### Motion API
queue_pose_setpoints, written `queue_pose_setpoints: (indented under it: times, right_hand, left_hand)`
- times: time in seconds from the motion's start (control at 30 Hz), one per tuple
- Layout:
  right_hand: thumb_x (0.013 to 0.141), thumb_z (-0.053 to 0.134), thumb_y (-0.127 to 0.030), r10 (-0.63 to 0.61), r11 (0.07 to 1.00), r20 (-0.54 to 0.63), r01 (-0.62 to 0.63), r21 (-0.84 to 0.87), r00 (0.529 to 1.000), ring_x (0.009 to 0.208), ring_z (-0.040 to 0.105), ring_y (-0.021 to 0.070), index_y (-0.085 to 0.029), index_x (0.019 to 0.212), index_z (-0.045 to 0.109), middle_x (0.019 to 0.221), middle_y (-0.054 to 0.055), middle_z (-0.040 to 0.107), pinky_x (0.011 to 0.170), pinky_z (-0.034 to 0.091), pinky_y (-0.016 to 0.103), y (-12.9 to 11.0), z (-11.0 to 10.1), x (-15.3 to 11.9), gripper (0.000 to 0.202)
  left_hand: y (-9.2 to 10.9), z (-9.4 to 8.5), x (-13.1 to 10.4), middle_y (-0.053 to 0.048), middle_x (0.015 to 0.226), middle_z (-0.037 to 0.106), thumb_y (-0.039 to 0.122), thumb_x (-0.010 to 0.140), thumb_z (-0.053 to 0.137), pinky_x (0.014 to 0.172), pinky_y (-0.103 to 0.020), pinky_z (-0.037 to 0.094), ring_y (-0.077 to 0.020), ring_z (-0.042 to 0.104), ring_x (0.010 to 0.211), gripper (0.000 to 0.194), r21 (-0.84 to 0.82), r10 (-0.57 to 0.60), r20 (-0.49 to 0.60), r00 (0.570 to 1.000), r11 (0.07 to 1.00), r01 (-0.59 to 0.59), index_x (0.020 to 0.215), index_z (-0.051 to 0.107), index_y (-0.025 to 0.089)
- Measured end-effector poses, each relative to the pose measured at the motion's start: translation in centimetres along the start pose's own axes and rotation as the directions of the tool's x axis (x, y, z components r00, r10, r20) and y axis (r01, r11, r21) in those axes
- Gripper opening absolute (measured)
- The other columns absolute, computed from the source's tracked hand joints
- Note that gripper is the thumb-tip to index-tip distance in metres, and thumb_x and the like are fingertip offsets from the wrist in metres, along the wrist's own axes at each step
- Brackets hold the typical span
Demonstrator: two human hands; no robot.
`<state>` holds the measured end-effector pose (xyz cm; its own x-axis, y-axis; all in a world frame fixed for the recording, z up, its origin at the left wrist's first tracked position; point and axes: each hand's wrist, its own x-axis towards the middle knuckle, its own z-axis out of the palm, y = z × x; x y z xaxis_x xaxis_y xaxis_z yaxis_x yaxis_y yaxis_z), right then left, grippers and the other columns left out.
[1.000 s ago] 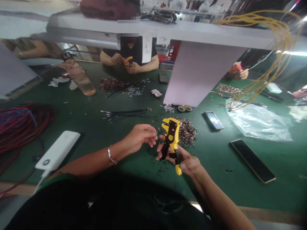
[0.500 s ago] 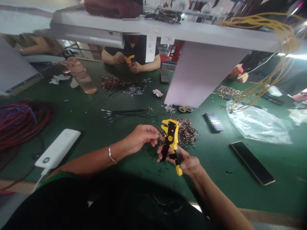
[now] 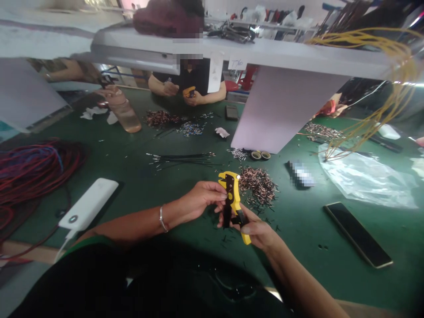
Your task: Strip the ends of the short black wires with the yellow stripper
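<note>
A yellow and black wire stripper [image 3: 236, 198] stands tilted with its jaws up, and my right hand [image 3: 256, 225] is wrapped round its handles. Close against the tool's left side is my left hand [image 3: 207, 196], its thumb and fingers pinched together; whatever lies between them is too small to make out. Just behind the tool, a pile of short copper-ended wire pieces [image 3: 260, 183] covers part of the green table [image 3: 291, 247]. Farther back and left lies a row of thin black wires [image 3: 185, 158].
Red and blue cable coils [image 3: 36, 172] and a white power bank [image 3: 88, 204] are at left. A bottle [image 3: 124, 110] stands behind. At right lie a phone [image 3: 357, 234] and plastic bag [image 3: 364, 176]. Across the table, a person [image 3: 190, 79] holds a yellow tool.
My left hand has come closer to the stripper, now meeting its side. The camera view has shifted slightly. The person opposite has moved one hand away from their tool.
</note>
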<state>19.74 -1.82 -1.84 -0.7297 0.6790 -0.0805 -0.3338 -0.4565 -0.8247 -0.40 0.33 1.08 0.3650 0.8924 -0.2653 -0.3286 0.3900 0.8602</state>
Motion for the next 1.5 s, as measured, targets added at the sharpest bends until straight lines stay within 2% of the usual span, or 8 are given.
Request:
queue_pose_setpoints:
  times: [0.23,0.37,0.47,0.7,0.93,1.07,1.27,1.5]
  right_hand:
    - [0.059,0.075,-0.018,0.002,0.999,-0.098,-0.007,-0.052,0.995,0.081,0.064,0.0213,-0.018,0.109,0.068,0.103,0.007,0.070,0.075,0.045,0.035,0.7,-0.1,0.3,0.051]
    - [0.059,0.072,-0.013,-0.049,0.998,-0.157,0.042,-0.046,0.986,0.084,0.063,0.0215,-0.020,0.108,0.068,0.103,0.005,0.069,0.079,0.047,0.037,0.6,-0.4,0.4,0.049]
    - [0.060,0.071,-0.011,-0.064,0.995,-0.187,0.049,-0.087,0.980,0.088,0.062,0.0219,-0.021,0.107,0.068,0.105,0.005,0.068,0.083,0.046,0.038,0.4,-0.5,0.3,0.048]
    - [0.060,0.069,-0.014,-0.101,0.962,-0.209,0.042,-0.268,0.973,0.086,0.060,0.0221,-0.021,0.104,0.068,0.098,0.004,0.068,0.080,0.044,0.037,0.5,-0.5,0.0,0.045]
    - [0.058,0.069,-0.017,-0.159,0.954,-0.226,0.091,-0.286,0.961,0.085,0.063,0.0225,-0.022,0.106,0.067,0.103,0.004,0.069,0.077,0.044,0.036,0.6,-0.8,0.2,0.048]
    - [0.061,0.069,-0.016,-0.136,0.937,-0.209,0.057,-0.345,0.968,0.089,0.062,0.0235,-0.022,0.104,0.068,0.098,0.004,0.069,0.082,0.045,0.037,0.5,-0.7,-0.1,0.043]
    - [0.063,0.069,-0.016,-0.157,0.920,-0.212,0.064,-0.387,0.965,0.091,0.062,0.0243,-0.022,0.107,0.067,0.105,0.005,0.071,0.085,0.046,0.039,0.4,-0.6,-0.2,0.045]
    - [0.065,0.069,-0.014,-0.173,0.897,-0.194,0.073,-0.435,0.966,0.091,0.063,0.0240,-0.022,0.106,0.068,0.099,0.004,0.071,0.086,0.047,0.039,0.2,-0.8,-0.2,0.043]
  left_hand:
    - [0.2,0.2,-0.1,-0.003,0.062,0.065,0.021,0.064,0.077,0.052,-0.032,0.048,-0.0143,0.060,0.048,0.017,0.046,-0.013,-0.049,0.999,0.999,0.015,0.073,0.065,0.013]
    - [0.8,0.2,0.0,-0.005,0.067,0.067,0.020,0.064,0.077,0.055,-0.029,0.050,-0.0127,0.062,0.054,0.017,0.072,0.007,-0.174,0.985,0.997,0.005,0.073,0.065,0.012]
    - [1.0,0.2,0.1,-0.005,0.065,0.067,0.022,0.066,0.076,0.051,-0.028,0.048,-0.0118,0.059,0.051,0.016,0.093,0.000,-0.212,0.977,0.995,0.020,0.073,0.064,0.013]
    - [0.9,0.2,0.1,-0.004,0.061,0.065,0.022,0.068,0.075,0.045,-0.027,0.047,-0.0113,0.057,0.046,0.017,0.081,0.006,-0.193,0.981,0.997,0.009,0.074,0.063,0.013]
    - [0.9,0.1,0.1,-0.004,0.062,0.067,0.024,0.067,0.078,0.045,-0.028,0.048,-0.0117,0.058,0.046,0.020,0.072,0.001,-0.113,0.994,0.997,0.007,0.072,0.061,0.014]
    - [0.9,-0.1,0.1,-0.005,0.065,0.067,0.023,0.069,0.077,0.049,-0.029,0.049,-0.0117,0.058,0.049,0.018,0.056,-0.009,-0.101,0.995,0.998,0.014,0.074,0.062,0.013]
    - [0.8,-0.1,0.1,-0.007,0.072,0.069,0.019,0.069,0.075,0.056,-0.031,0.051,-0.0128,0.061,0.056,0.016,0.025,-0.027,-0.060,0.998,0.999,0.029,0.080,0.066,0.012]
    - [0.9,0.2,-0.1,-0.006,0.068,0.069,0.017,0.067,0.075,0.053,-0.031,0.052,-0.0136,0.062,0.052,0.015,0.032,-0.035,-0.062,0.997,0.999,0.037,0.078,0.065,0.012]
